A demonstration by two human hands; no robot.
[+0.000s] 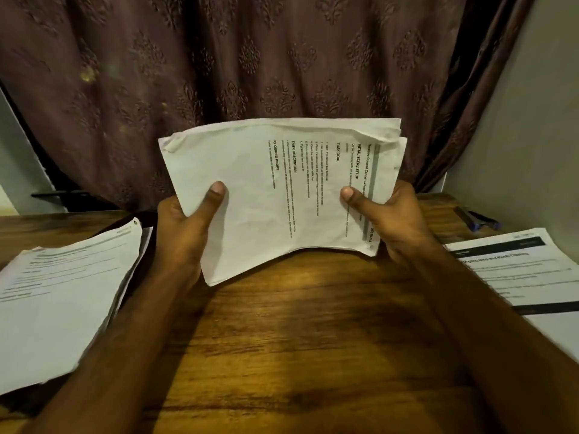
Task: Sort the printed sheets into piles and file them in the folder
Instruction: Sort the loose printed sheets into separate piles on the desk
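A stack of printed sheets [275,195] stands tilted above the wooden table [297,339], text running sideways, corners creased. My left hand [185,230] grips its lower left edge with the thumb on the front. My right hand [394,220] grips the right edge the same way. The stack's lower edge hangs just above or on the tabletop; I cannot tell which. A pile of printed sheets [62,296] lies flat at the left. Another pile of sheets [526,270] with a dark header bar lies at the right. No folder is in view.
A brown patterned curtain [250,73] hangs right behind the table. A dark pen-like object with a blue part [479,222] lies at the back right by the pale wall [532,120]. A dark object [62,195] sits at the back left.
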